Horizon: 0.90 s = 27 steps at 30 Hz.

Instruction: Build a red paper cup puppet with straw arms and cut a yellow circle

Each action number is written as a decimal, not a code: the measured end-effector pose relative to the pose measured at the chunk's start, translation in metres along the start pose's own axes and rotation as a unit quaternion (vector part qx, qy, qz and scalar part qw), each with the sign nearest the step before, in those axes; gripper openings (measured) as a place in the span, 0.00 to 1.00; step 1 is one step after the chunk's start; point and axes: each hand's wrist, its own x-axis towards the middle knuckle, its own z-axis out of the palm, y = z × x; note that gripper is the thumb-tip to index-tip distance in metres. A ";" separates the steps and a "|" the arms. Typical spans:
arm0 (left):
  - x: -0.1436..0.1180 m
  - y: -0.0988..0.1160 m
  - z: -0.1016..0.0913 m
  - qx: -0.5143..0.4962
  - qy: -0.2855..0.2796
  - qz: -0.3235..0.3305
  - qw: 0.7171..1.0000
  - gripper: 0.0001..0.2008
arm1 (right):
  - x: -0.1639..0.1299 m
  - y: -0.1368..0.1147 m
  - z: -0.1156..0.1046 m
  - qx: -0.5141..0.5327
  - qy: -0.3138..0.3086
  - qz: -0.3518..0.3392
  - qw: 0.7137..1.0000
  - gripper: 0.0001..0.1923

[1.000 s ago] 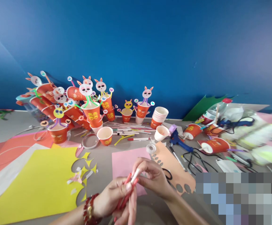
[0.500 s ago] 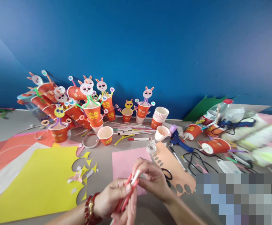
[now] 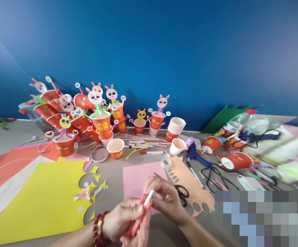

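Head view: a bundle of red-and-white markers [image 3: 141,214] is clamped in the left hand [image 3: 123,219], fingers closed around the barrels, low and central above the pink paper [image 3: 135,178]. One white tip is pinched by the right hand [image 3: 165,199], apparently so the bundle is steadied. The lower marker ends are cut off by the frame edge. Scissors [image 3: 182,192] are partly hidden behind the right hand.

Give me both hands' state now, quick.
Left hand: closed on the red straws.
Right hand: pinching the white straw tip.
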 end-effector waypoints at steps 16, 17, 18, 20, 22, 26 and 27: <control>0.003 0.004 0.002 0.065 -0.086 0.019 0.994 0.26 | 0.002 -0.004 -0.006 -0.055 -0.022 0.036 0.998 0.10; 0.004 0.005 0.001 0.061 -0.091 0.027 0.994 0.24 | 0.003 -0.007 -0.006 -0.065 -0.025 0.043 0.997 0.10; 0.005 0.006 0.001 0.060 -0.091 0.035 0.993 0.23 | 0.004 -0.010 -0.006 -0.073 -0.029 0.051 0.996 0.10; 0.007 0.006 0.000 0.063 -0.076 0.053 0.994 0.21 | 0.005 -0.013 -0.007 -0.079 -0.034 0.068 0.994 0.11; 0.008 0.006 0.000 0.070 -0.058 0.074 0.993 0.20 | 0.006 -0.015 -0.006 -0.082 -0.033 0.076 0.993 0.12; 0.009 0.004 0.000 0.081 -0.041 0.094 0.991 0.19 | 0.005 -0.015 -0.004 -0.083 -0.024 0.066 0.994 0.10; 0.010 0.003 0.000 0.081 -0.040 0.096 0.991 0.19 | 0.005 -0.014 -0.004 -0.084 -0.021 0.063 0.994 0.10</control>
